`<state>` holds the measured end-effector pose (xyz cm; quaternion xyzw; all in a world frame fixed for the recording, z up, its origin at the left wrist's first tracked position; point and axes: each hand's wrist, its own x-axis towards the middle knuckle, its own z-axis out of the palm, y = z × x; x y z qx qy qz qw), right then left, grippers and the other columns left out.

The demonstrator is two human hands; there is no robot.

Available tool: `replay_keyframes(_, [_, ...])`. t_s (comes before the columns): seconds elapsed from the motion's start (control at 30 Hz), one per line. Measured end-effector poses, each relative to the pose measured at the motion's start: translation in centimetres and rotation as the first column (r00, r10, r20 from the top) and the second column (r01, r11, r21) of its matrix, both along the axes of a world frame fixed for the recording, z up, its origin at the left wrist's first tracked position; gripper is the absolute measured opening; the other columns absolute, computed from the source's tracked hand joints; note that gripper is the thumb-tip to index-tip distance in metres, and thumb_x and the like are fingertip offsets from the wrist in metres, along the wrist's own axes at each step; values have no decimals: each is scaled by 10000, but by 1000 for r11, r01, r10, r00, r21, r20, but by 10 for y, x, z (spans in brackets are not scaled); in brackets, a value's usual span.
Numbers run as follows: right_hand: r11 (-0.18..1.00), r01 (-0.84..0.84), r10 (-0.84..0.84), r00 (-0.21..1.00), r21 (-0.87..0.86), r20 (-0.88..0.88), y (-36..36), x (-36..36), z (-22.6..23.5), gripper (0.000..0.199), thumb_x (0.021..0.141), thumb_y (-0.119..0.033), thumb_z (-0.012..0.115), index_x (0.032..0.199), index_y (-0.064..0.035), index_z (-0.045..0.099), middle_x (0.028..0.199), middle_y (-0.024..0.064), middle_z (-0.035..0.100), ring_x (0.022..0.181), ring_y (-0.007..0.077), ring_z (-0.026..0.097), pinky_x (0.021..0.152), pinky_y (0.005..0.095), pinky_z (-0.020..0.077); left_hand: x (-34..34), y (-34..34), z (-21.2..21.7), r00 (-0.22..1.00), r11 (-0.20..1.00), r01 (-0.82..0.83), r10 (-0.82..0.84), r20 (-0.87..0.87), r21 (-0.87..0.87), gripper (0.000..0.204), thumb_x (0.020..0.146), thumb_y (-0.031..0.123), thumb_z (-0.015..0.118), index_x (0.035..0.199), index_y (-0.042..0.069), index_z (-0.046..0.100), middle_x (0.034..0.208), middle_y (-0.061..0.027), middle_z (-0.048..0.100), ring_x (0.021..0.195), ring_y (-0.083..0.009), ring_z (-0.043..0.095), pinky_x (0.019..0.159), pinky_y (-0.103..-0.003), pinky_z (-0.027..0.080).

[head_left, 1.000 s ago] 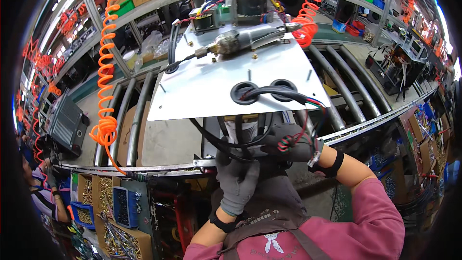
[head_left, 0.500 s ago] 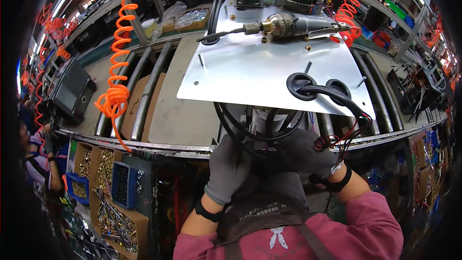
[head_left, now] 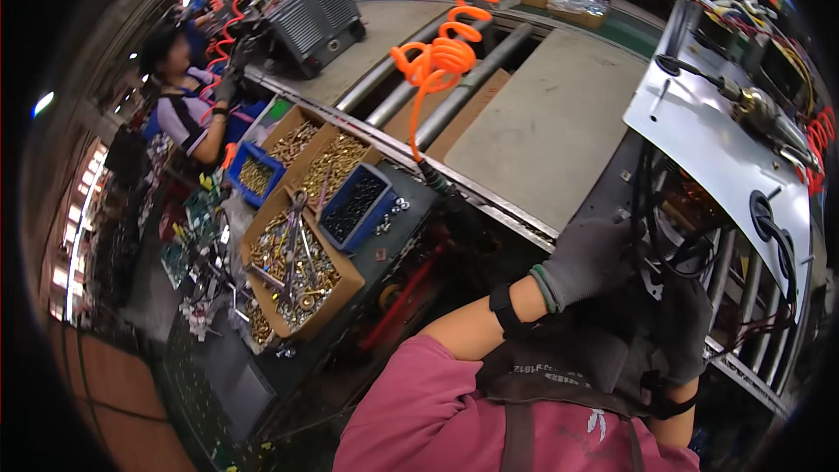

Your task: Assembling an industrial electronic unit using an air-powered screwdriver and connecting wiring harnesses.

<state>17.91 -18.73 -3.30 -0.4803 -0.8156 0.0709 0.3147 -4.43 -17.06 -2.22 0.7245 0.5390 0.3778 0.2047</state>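
Observation:
A silver metal panel at the right carries a pneumatic drill lying on top. Black cables hang below its near edge, beside the dark innards of a machine. My left hand, in a grey glove, is at the cables; its fingers look closed, with the tips hidden and whatever they hold not visible. Close by on the right is my right hand, also gloved, low against the machine's near side. Dark shadow hides its fingers. A thick black cable passes through the panel's grommet.
Left of me stand an open carton of mixed hardware, a blue bin of black screws and boxes of brass fasteners. An orange coiled air hose hangs over metal rollers. A co-worker is at far left.
My view has swung left, so the panel and drill now appear at the right and the parts boxes nearer the middle. Both hands stay by the machine below the panel.

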Motion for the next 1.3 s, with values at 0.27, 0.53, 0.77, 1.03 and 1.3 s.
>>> replay_keyframes(0.27, [1000,-15,16,997,-15,69,1,5,4,153,811,-8,548,950,-26,609,875,164,601,845,374,553,724,460,412,-111,-74,36,938,961,-271,276,-208,55,308,841,258,625,1084,70,654,1040,-144,653,921,-306,649,808,-362,525])
replay_keyframes(0.53, [1000,1,-1,1000,-2,10,1,-9,5,174,832,8,541,983,-20,623,852,161,599,788,358,566,678,439,425,-261,-206,109,647,610,-761,738,-190,-224,311,886,220,609,1096,-4,658,940,-23,653,833,-110,586,764,-262,475])
replay_keyframes(0.77, [999,30,-31,998,20,53,4,1,-6,198,832,25,537,1005,-1,628,913,168,626,838,347,595,729,423,458,-395,-274,116,366,322,-916,915,-168,-240,314,844,229,640,1045,-6,691,852,-26,682,715,-99,598,657,-247,486])
replay_keyframes(1.03, [991,99,-105,992,86,69,-1,-1,-12,103,853,14,536,942,14,588,875,166,572,817,353,557,687,425,420,-464,-256,58,213,154,-977,603,-768,-150,235,759,192,617,911,48,725,914,-171,703,861,-300,684,782,-374,531])
replay_keyframes(1.3, [984,170,-173,984,61,49,0,0,-23,49,852,22,520,892,25,549,832,164,538,779,346,529,671,429,402,-478,-208,45,52,-20,-998,180,-982,-56,324,864,226,556,1129,77,668,1200,-166,636,1066,-339,639,898,-471,502])
